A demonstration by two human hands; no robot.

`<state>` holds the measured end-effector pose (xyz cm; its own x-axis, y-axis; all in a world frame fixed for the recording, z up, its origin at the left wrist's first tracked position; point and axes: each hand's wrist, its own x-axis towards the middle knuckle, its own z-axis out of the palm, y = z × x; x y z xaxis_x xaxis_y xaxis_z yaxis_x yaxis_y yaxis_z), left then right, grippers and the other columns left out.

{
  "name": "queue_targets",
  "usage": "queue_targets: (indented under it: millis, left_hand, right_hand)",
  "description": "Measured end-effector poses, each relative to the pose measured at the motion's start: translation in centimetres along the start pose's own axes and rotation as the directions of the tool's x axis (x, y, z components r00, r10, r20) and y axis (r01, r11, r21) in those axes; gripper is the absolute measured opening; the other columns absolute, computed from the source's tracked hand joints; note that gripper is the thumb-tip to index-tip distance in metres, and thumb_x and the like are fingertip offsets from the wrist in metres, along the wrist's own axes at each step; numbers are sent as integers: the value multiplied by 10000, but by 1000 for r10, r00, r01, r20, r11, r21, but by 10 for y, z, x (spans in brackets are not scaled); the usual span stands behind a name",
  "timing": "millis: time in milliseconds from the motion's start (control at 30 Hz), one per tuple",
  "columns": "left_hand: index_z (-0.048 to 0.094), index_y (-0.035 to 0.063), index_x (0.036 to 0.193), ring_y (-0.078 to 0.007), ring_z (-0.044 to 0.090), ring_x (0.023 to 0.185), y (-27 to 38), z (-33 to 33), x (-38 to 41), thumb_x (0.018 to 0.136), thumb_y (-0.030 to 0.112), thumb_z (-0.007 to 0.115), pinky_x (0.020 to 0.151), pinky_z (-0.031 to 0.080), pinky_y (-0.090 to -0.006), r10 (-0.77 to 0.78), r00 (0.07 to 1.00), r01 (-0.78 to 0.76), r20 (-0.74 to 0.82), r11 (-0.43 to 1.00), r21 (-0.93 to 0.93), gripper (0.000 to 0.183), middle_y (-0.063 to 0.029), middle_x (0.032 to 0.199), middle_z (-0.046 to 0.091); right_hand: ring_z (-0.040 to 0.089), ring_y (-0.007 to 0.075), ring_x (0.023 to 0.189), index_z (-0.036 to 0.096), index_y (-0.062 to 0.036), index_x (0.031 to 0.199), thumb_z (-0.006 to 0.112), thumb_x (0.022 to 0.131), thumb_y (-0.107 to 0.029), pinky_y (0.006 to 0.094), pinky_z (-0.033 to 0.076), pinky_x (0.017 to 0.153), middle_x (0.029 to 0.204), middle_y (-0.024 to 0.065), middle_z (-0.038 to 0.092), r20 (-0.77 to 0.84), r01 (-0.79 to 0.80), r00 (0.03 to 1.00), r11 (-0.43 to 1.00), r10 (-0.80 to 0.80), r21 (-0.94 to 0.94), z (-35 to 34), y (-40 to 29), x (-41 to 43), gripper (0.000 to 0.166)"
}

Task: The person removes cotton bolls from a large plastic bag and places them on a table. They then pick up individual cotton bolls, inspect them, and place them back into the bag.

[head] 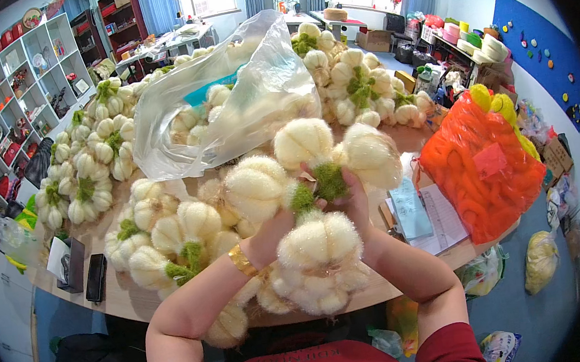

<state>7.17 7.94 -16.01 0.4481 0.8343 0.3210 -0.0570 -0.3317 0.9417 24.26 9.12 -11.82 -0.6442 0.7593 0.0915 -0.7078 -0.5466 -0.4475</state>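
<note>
Several cream-white felted wool garlic bulbs, joined in a bunch, are raised in front of me above the near edge of the table. My left hand grips the bunch from the left, beside one fuzzy green stem. From the right, my right hand holds it at another green stem. Between the stems shows a small pale strip, too small to identify. A large bulb hangs below my hands, covering part of both palms. Close by on the left lies another garlic bunch with green stems.
Behind my hands lies an open clear plastic bag with garlic bulbs inside. More bunches surround it. A bag of orange wool and papers lie right; a phone and a dark box stand left.
</note>
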Motion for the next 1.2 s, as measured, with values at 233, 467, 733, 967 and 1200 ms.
queue_targets:
  millis: [233, 467, 733, 967, 1200]
  left_hand:
    - [464, 122, 1343, -108, 569, 1023, -3, 8, 15, 1012, 185, 513, 868, 508, -258, -27, 986, 162, 166, 413, -896, 340, 5, 1191, 552]
    - [350, 71, 1448, -165, 485, 1210, 32, 4, 3, 1016, 235, 453, 1060, 391, -310, -123, 992, 58, 17, 337, -940, 474, -49, 1353, 486]
    - [491, 59, 1344, -211, 433, 1287, 66, 4, 6, 1017, 264, 456, 1128, 271, -375, -84, 978, -68, -192, 742, -667, 388, -58, 1376, 517]
    - [445, -9, 1366, -256, 547, 1200, 70, -33, -33, 995, 111, 463, 1023, 429, -385, -148, 986, 110, -79, 924, -366, 391, -158, 1319, 548]
    - [600, -12, 1158, -173, 629, 1018, 80, -55, -53, 950, -3, 473, 903, 495, -311, -183, 981, 184, -56, 983, 14, 243, -100, 1079, 662]
  right_hand:
    - [567, 179, 813, 503, -63, 1321, 542, 915, -504, 311, 485, 790, 1117, 62, 590, 101, 74, 992, 997, -76, 18, -6, -3, 3, 601]
    - [606, 209, 890, 521, -27, 1284, 539, 945, -424, 332, 498, 752, 1033, 96, 626, -88, 142, 983, 973, -160, -183, 9, -20, 14, 523]
    - [551, 166, 806, 538, -75, 1202, 512, 978, -335, 345, 475, 716, 995, 58, 590, 74, 343, 936, 848, -344, -404, 37, -43, 60, 344]
    - [441, 133, 631, 531, -56, 1060, 501, 973, -180, 317, 413, 627, 807, 54, 528, 26, 591, 791, 754, -611, -288, 42, -140, 63, 154]
    - [445, 134, 646, 527, -41, 1063, 498, 948, -82, 313, 412, 625, 829, 69, 525, -50, 586, 739, 678, -672, -444, 22, -184, 43, 126]
